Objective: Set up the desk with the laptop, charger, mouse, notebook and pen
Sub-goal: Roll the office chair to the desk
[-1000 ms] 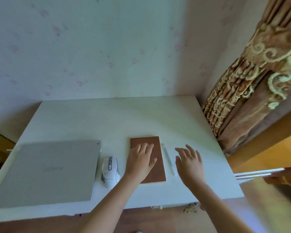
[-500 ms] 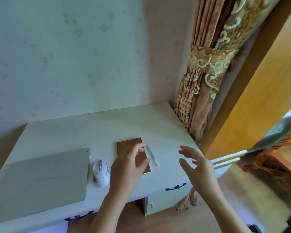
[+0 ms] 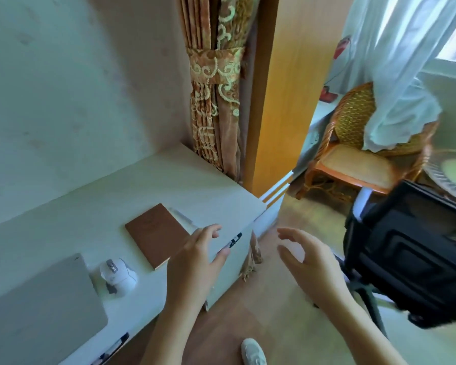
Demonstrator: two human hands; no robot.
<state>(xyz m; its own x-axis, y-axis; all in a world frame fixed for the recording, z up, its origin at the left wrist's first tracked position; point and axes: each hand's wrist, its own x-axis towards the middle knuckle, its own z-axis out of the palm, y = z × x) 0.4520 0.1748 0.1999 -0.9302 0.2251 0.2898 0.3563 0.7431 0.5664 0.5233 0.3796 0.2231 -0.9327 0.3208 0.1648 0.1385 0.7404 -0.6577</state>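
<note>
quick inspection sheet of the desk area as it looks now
surface: white desk, mostly bare toward the wall
job's things: closed silver laptop at left; white mouse beside it; brown notebook closed and flat; white pen beside the notebook; charger not seen
clutter: nothing seen
grippers: left hand open above the desk's front edge, holding nothing; right hand open off the desk, holding nothing
cables: nothing seen
surroundings: patterned curtain, wicker chair, black office chair, wood floor

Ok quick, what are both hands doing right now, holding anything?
Left hand: open, empty, above the desk edge.
Right hand: open, empty, off the desk.
</note>
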